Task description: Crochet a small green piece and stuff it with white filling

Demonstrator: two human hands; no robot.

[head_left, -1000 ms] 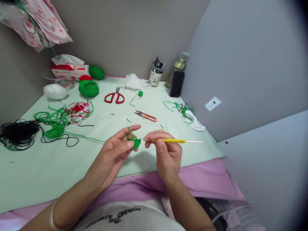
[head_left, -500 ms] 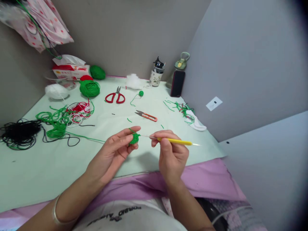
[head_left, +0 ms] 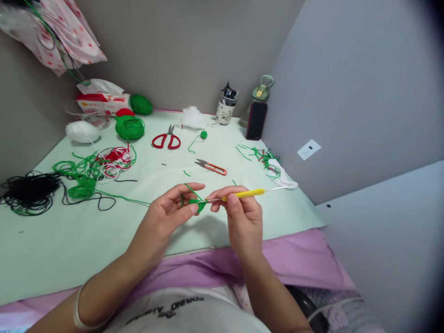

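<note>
Holding green crochet (head_left: 201,207), yellow hook (head_left: 244,194)

Dark lettering (head_left: 169,314) marks the pale shirt (head_left: 208,319); a whitish bangle (head_left: 77,309) rings the left forearm (head_left: 109,286).

The left hand (head_left: 157,222) pinches a small green crochet piece (head_left: 200,208), with green yarn (head_left: 193,190) rising from it; the right hand (head_left: 244,224) holds a yellow-handled crochet hook (head_left: 245,194), its tip at the piece. Beyond lie orange thread snips (head_left: 217,169) and red-handled scissors (head_left: 174,143)
</note>
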